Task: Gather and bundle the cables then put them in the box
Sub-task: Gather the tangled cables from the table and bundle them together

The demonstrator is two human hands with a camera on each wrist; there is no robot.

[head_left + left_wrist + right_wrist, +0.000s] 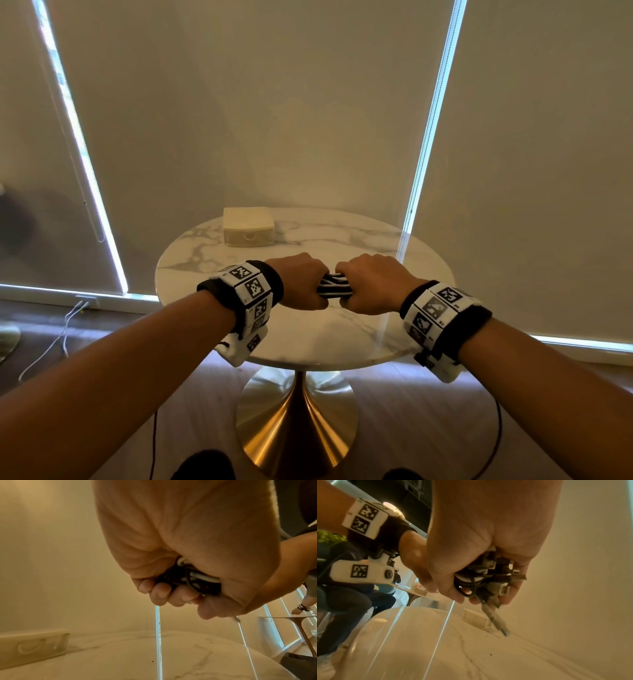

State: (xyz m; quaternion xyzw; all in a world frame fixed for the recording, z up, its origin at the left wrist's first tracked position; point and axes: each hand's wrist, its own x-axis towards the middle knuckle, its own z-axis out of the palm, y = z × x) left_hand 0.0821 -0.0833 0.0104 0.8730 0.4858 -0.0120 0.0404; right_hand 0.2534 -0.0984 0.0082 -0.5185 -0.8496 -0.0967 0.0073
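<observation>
A bundle of black and white cables (pixel 334 286) stretches between both fists above the round marble table (pixel 359 339). My left hand (pixel 301 281) grips its left end, with the looped strands (pixel 197 580) packed inside the curled fingers. My right hand (pixel 368 284) grips the other end, where several plugs and connectors (pixel 489 578) poke out of the fist and one long plug (pixel 496 619) hangs down. The cream box (pixel 248 226), with a small drawer front, stands shut at the far left of the table, apart from both hands.
The table stands on a gold pedestal base (pixel 296 421) over a wood floor. Drawn blinds (pixel 257 102) hang just behind the table. A white charger cord (pixel 61 335) lies on the floor at left. Another seated person (pixel 347 599) shows in the right wrist view.
</observation>
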